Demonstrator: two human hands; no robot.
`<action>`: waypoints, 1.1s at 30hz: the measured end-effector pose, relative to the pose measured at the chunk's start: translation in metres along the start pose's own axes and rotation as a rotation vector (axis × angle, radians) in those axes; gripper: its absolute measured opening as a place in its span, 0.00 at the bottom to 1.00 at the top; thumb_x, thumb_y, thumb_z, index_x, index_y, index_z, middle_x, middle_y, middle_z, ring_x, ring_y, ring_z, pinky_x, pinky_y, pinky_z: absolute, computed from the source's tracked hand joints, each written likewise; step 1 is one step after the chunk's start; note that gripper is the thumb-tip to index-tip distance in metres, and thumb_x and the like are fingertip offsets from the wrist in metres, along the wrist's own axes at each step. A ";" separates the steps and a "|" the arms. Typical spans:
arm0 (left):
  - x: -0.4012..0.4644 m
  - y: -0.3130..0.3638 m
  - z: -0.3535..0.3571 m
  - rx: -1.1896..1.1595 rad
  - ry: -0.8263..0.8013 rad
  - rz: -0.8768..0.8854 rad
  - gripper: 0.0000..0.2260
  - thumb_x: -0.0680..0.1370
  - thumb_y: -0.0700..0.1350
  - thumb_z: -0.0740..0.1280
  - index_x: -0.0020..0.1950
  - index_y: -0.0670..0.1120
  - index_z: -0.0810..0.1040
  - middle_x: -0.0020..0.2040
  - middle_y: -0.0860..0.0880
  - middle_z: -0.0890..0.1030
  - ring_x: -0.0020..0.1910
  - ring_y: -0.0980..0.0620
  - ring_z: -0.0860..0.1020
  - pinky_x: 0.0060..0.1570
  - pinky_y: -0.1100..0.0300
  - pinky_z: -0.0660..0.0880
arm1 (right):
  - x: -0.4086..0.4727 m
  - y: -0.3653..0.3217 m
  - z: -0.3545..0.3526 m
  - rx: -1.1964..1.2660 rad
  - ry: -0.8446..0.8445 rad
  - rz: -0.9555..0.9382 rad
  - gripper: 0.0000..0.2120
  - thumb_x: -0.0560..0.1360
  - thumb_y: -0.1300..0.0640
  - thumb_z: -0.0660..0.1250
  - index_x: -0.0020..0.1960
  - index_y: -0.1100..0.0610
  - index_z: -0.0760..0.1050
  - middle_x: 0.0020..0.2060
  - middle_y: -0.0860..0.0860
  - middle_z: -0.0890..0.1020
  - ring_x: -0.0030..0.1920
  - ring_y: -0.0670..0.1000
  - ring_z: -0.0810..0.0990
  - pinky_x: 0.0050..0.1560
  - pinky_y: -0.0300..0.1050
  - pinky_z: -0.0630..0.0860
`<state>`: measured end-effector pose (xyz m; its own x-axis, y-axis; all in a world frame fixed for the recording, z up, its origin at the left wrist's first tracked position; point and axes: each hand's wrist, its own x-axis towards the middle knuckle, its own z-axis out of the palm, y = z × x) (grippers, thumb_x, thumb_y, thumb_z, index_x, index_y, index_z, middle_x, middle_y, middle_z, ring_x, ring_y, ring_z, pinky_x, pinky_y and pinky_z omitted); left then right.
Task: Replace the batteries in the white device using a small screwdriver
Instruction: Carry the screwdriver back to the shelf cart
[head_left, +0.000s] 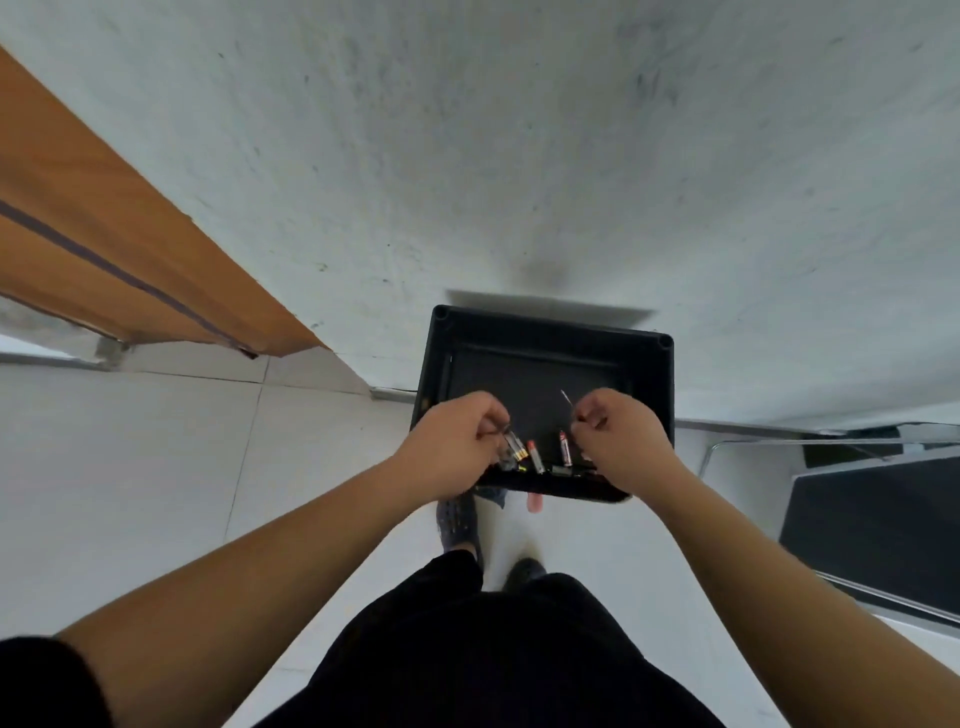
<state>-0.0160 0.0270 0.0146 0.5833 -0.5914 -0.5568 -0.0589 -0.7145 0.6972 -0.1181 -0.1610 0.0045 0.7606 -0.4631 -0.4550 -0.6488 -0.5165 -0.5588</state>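
I see my right hand (615, 436) gripping the small screwdriver (566, 400), thin shaft angled up, while loose batteries (535, 457) lie scattered on the black stool (550, 332).

Left grip (457, 434): fingers curled, pinching a small clear-and-dark piece (511, 447) at the fingertips; what it is cannot be told.
Right grip (613, 431): curled round a thin screwdriver (566, 400), its metal shaft sticking up and away from the fist.
Batteries (535, 456): several, lying loose between the two grips, one red-ended.
Desk (545, 338): small black top with a raised rim, under both grips, against a white wall (519, 156).
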 end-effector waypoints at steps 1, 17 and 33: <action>0.015 0.003 -0.002 0.036 0.016 0.015 0.08 0.76 0.42 0.65 0.52 0.53 0.74 0.44 0.54 0.82 0.44 0.56 0.81 0.49 0.58 0.78 | 0.012 0.000 -0.001 -0.017 0.027 0.006 0.06 0.73 0.60 0.65 0.46 0.49 0.74 0.38 0.45 0.79 0.41 0.50 0.80 0.42 0.43 0.75; 0.124 -0.025 0.031 0.566 0.067 0.035 0.04 0.75 0.40 0.65 0.47 0.47 0.77 0.48 0.47 0.76 0.45 0.45 0.78 0.44 0.53 0.77 | 0.099 0.033 0.050 -0.311 0.035 0.004 0.07 0.71 0.58 0.64 0.48 0.55 0.78 0.47 0.56 0.80 0.48 0.60 0.77 0.43 0.47 0.75; 0.127 -0.034 0.036 0.562 0.110 0.079 0.06 0.75 0.41 0.66 0.51 0.46 0.77 0.51 0.46 0.76 0.46 0.44 0.77 0.43 0.53 0.76 | 0.102 0.043 0.055 -0.358 0.038 -0.109 0.05 0.70 0.57 0.67 0.46 0.57 0.77 0.46 0.56 0.80 0.50 0.59 0.76 0.42 0.44 0.71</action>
<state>0.0307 -0.0369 -0.0959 0.6383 -0.6303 -0.4419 -0.5097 -0.7763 0.3710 -0.0671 -0.1911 -0.1042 0.8284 -0.4149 -0.3762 -0.5368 -0.7799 -0.3219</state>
